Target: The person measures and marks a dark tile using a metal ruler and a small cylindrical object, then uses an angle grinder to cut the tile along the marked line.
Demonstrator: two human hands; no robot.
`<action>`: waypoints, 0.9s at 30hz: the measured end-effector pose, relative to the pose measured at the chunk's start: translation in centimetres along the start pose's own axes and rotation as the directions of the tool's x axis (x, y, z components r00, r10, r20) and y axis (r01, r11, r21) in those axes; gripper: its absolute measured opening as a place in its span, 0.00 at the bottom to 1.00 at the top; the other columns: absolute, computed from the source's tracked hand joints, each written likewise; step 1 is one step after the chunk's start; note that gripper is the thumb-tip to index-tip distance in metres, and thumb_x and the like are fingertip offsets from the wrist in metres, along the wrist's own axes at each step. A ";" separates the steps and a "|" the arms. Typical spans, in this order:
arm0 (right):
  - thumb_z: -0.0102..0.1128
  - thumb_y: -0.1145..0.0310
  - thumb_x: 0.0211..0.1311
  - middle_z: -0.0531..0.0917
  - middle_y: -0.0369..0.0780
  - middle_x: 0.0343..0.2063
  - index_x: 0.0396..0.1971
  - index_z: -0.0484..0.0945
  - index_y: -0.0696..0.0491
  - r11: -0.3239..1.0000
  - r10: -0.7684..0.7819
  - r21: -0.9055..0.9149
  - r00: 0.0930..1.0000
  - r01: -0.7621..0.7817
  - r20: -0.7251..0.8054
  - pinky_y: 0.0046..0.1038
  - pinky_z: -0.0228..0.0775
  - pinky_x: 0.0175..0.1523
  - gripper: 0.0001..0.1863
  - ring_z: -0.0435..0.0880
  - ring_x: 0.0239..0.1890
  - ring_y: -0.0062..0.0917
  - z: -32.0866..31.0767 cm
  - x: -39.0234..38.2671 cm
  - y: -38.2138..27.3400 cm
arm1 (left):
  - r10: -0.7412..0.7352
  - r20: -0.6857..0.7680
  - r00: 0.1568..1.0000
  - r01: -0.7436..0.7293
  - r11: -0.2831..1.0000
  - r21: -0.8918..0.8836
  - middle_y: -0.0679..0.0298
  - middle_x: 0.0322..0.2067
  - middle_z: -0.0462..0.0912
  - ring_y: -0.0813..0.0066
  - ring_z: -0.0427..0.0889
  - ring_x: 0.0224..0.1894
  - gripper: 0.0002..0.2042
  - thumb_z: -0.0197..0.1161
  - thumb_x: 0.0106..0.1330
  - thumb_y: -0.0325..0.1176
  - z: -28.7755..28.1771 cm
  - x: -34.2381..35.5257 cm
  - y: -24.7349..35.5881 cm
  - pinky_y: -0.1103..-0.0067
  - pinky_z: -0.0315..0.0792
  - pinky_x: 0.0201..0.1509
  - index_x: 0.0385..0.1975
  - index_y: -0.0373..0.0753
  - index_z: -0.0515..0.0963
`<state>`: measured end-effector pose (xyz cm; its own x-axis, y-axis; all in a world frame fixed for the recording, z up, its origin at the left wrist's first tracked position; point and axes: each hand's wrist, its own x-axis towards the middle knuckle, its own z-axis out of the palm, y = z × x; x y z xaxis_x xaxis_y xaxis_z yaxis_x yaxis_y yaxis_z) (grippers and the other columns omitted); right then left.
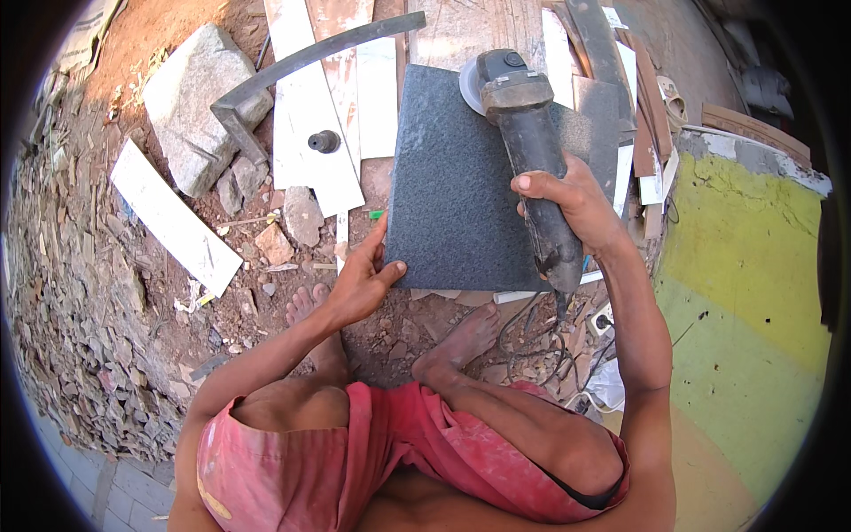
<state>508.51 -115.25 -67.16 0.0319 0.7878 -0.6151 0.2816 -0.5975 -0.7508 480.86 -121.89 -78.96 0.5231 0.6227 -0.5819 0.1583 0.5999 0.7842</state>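
Note:
A dark grey speckled tile [448,186] lies in front of me, its lower edge near my bare feet. My left hand [362,275] grips its lower left edge, thumb on top and fingers along the side. My right hand [567,199] is closed round the body of a black angle grinder [536,142], whose pale disc [470,85] is over the tile's top right part. I cannot tell whether the disc touches the tile. The grinder's cord [560,310] hangs down over the tile's lower edge.
Pale stone blocks [195,102], white offcut strips [168,213], a bent metal bar [310,55] and a small dark cylindrical piece [324,141] lie on rubble ground [106,293]. Wood strips [651,106] and a power socket [603,321] sit at right, beside a low yellow-green wall [745,293].

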 end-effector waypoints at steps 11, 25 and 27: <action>0.72 0.52 0.46 0.78 0.41 0.30 0.46 0.68 0.64 1.000 -0.005 0.008 1.000 0.005 -0.010 0.22 0.76 0.34 0.36 0.82 0.28 0.21 0.2 0.1 0.1 | -0.010 0.003 1.000 0.010 1.000 -0.026 0.55 0.67 0.61 0.69 0.64 0.65 0.38 0.53 0.66 0.16 0.0 0.2 -0.7 0.75 0.60 0.67 0.73 0.33 0.40; 0.72 0.51 0.45 0.76 0.41 0.30 0.48 0.67 0.63 0.999 -0.007 -0.038 1.000 0.007 0.010 0.22 0.75 0.34 0.38 0.81 0.29 0.21 -0.1 -0.3 0.2 | -0.007 0.002 1.000 0.007 0.998 -0.056 0.55 0.68 0.59 0.69 0.62 0.67 0.38 0.53 0.66 0.15 0.4 -0.4 -0.4 0.76 0.57 0.68 0.73 0.34 0.40; 0.71 0.51 0.45 0.77 0.42 0.33 0.49 0.68 0.64 0.999 0.010 -0.047 1.000 -0.009 0.020 0.25 0.74 0.39 0.39 0.80 0.33 0.24 -0.2 -0.4 0.1 | -0.010 0.021 1.000 0.012 0.995 -0.101 0.55 0.68 0.59 0.68 0.61 0.68 0.38 0.53 0.66 0.15 0.4 -0.4 -0.2 0.76 0.57 0.69 0.73 0.35 0.40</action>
<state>508.75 -115.58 -66.96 0.0154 0.7789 -0.6270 0.3262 -0.5967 -0.7332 480.90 -122.47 -78.83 0.5389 0.6060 -0.5851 0.0791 0.6551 0.7514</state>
